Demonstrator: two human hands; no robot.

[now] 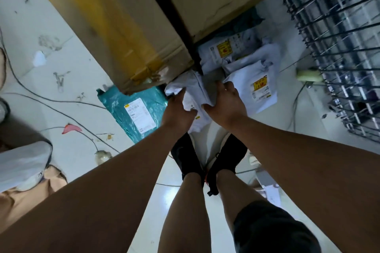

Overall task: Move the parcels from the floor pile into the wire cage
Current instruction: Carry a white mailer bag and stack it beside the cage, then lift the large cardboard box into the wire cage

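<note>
1. White floor tiles (pixel 67 80) lie under everything, with thin cables and small scraps on them.
2. A person bends down over the pile, and both shoes stand just behind the hands.
3. The left hand (pixel 178 113) is closed on the near left edge of a white soft parcel (pixel 194 96).
4. The right hand (pixel 226 107) is on the right side of the same parcel, fingers curled over it, so both hands hold one bag.
5. This parcel lies right in front of the feet, and its long side runs away from the person, toward a big cardboard box (pixel 127 26).
6. Its far end is tucked at the bottom corner of that box, so I think it must be pulled back first.
7. More white parcels (pixel 255 80) with yellow labels sit just to the right, and a green parcel (pixel 135 113) lies to the left, partly under the box.
8. The wire cage (pixel 339 51) stands off to the right, so the right hand is nearer to it.
9. I think the bag will need to go up and swing right to reach the cage.
</note>
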